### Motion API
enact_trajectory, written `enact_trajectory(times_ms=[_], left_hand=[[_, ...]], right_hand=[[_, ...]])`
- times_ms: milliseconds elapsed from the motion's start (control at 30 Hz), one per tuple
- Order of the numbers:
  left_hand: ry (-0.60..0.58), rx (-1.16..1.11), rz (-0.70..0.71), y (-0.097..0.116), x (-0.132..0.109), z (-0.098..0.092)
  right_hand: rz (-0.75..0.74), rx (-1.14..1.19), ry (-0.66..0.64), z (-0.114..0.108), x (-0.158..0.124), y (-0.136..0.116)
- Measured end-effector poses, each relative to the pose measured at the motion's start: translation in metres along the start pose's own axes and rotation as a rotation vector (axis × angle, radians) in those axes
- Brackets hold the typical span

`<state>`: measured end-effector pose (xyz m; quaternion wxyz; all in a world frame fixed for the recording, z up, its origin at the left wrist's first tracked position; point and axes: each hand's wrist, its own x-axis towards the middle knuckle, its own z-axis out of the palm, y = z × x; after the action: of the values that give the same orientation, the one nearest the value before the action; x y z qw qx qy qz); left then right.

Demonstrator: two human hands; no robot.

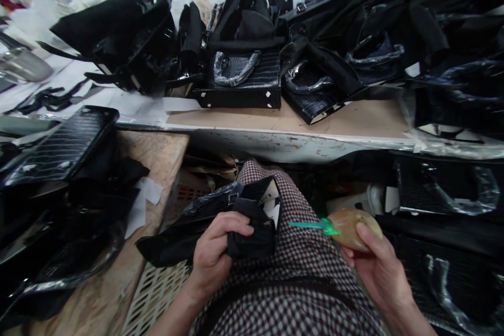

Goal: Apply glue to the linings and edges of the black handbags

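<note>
My left hand grips the black fabric of a handbag lying across my lap. The bag's open end, showing a pale inside, faces right. My right hand is wrapped round a soft glue bottle with amber contents. Its thin green nozzle points left toward the bag's open end and stays apart from it. A checked apron covers my lap beneath both.
Several black handbags stand along the workbench ahead, some with plastic-wrapped handles. More bags lie on a wooden board at left and at my right. A white plastic crate sits low at left.
</note>
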<state>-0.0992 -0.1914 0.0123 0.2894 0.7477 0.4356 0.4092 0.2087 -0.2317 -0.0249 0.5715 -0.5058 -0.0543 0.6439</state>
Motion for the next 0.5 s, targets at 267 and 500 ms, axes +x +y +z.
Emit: enact_trajectory(times_ms=[267, 500], left_hand=[[0.181, 0.517, 0.102, 0.003, 0.01, 0.002], [-0.049, 0.991, 0.073, 0.019, 0.046, -0.032]], right_hand=[[0.25, 1.241, -0.564, -0.017, 0.003, -0.008], [0.062, 0.891, -0.306, 0.001, -0.029, -0.028]])
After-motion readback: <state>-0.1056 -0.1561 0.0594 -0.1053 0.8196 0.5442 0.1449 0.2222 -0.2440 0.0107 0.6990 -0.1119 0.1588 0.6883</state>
